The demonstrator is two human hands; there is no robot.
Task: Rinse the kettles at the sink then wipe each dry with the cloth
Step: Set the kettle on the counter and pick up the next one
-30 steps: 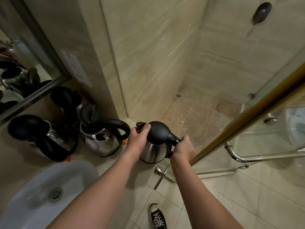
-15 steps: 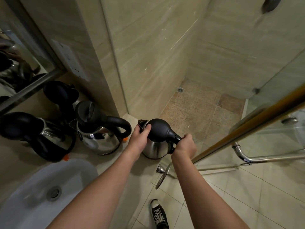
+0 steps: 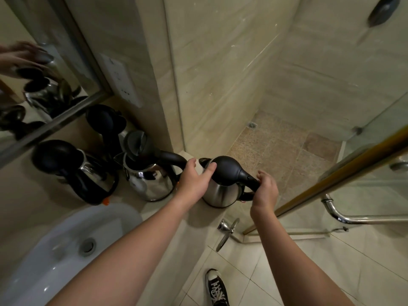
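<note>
The steel kettle (image 3: pixel 223 186) in hand stands upright at the counter's right end, its black handle (image 3: pixel 249 184) pointing toward 4 o'clock and its spout toward 10. The right hand (image 3: pixel 265 191) curls around that handle; the left hand (image 3: pixel 194 182) cups the body, fingers reaching onto the closed lid (image 3: pixel 225 167). The sink basin (image 3: pixel 66 250) lies toward 8 o'clock, past the open-lidded kettle (image 3: pixel 148 175), so the carry likely swings left, with the right hand bearing the weight.

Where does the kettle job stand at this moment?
Nothing shows as done: three kettles stand open-lidded by the sink. In hand: a fourth kettle on the counter edge, left hand on its body, right hand at the handle. No cloth visible.
</note>
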